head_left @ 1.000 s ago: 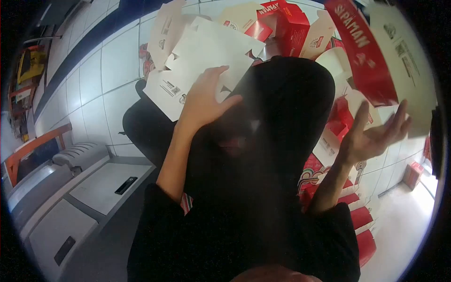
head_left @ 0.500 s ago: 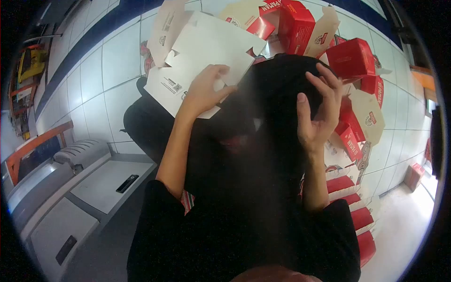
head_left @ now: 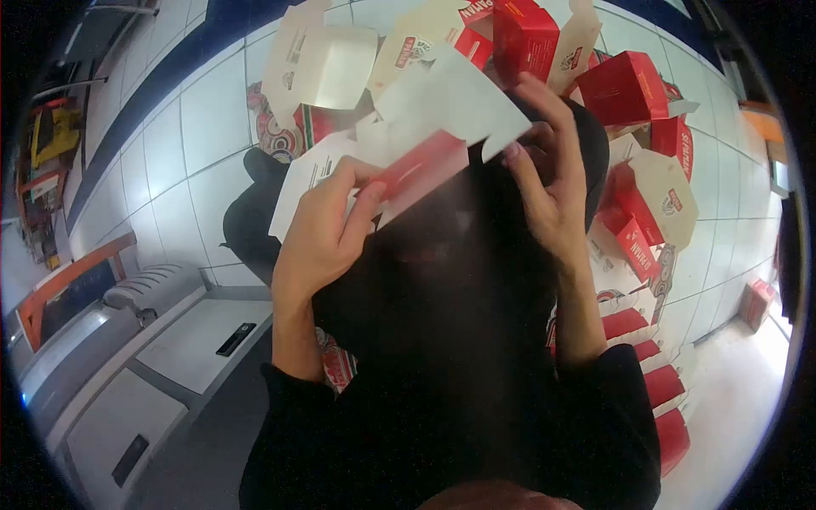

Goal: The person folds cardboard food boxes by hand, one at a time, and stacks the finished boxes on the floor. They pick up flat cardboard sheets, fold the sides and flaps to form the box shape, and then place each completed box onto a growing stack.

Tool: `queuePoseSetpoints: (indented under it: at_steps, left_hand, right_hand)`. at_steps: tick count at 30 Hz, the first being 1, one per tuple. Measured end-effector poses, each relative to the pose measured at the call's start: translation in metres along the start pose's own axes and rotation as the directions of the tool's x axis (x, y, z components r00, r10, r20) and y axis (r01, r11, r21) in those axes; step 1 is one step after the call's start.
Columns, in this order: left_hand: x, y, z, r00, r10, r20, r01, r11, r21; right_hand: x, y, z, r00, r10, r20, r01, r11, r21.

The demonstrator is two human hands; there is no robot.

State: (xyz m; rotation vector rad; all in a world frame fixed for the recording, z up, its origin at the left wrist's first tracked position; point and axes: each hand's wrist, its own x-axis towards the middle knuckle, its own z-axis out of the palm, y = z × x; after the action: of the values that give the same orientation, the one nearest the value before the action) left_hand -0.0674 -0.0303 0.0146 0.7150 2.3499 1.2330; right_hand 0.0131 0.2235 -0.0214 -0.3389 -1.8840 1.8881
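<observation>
Above my lap I have a partly folded cardboard food box (head_left: 450, 98), white inside, with one side wall bent up to show its red outside. My left hand (head_left: 327, 225) pinches this red wall near its left end, thumb over it and fingers curled. At the opposite side, my right hand (head_left: 552, 174) has thumb and fingers around the box's notched right corner; some of its fingers are hidden or blurred. A white flap with small print extends on the left, beside my left hand.
A formed box (head_left: 340, 68) with its lid up stands beyond my left knee. Red boxes (head_left: 625, 89) crowd the floor ahead and to my right. A row of stacked red and white boxes (head_left: 663, 387) runs along my right side. A grey cabinet (head_left: 200, 340) stands at my left.
My left hand has gone from lying on the flat white panel to pinching a raised red wall. My right hand has come in from the air to the box's right corner.
</observation>
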Motion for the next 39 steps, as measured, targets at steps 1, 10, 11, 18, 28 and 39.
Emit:
queuePoseSetpoints:
  at_steps: [1,10,11,18,28,39]
  left_hand:
    - [-0.005,0.003,-0.003,0.997,-0.062,0.040,0.062,0.998,0.006]
    - [-0.022,-0.012,-0.009,0.987,-0.139,-0.086,0.147,0.985,0.088]
    - [-0.024,-0.014,-0.006,0.985,-0.124,-0.122,0.131,0.990,0.051]
    - [-0.020,-0.004,0.004,0.981,-0.050,-0.189,0.067,0.994,0.088]
    - [-0.021,0.004,-0.023,0.955,-0.010,-0.298,0.023,0.999,0.040]
    - [-0.022,0.001,-0.016,0.997,-0.065,-0.035,0.068,0.991,0.113]
  right_hand:
    - [0.002,-0.001,-0.006,0.992,-0.003,0.130,0.012,0.997,-0.073]
    - [0.005,-0.019,-0.014,0.768,-0.141,0.625,0.317,0.931,-0.180]
    - [-0.001,-0.026,-0.004,0.845,-0.196,0.498,0.355,0.902,-0.246]
    - [-0.057,-0.027,0.032,0.802,-0.260,0.538,0.529,0.727,-0.437]
    - [-0.049,-0.007,-0.001,0.865,0.094,0.494,0.203,0.833,-0.514]
    - [-0.020,-0.026,0.021,0.793,-0.135,0.595,0.432,0.813,-0.391]
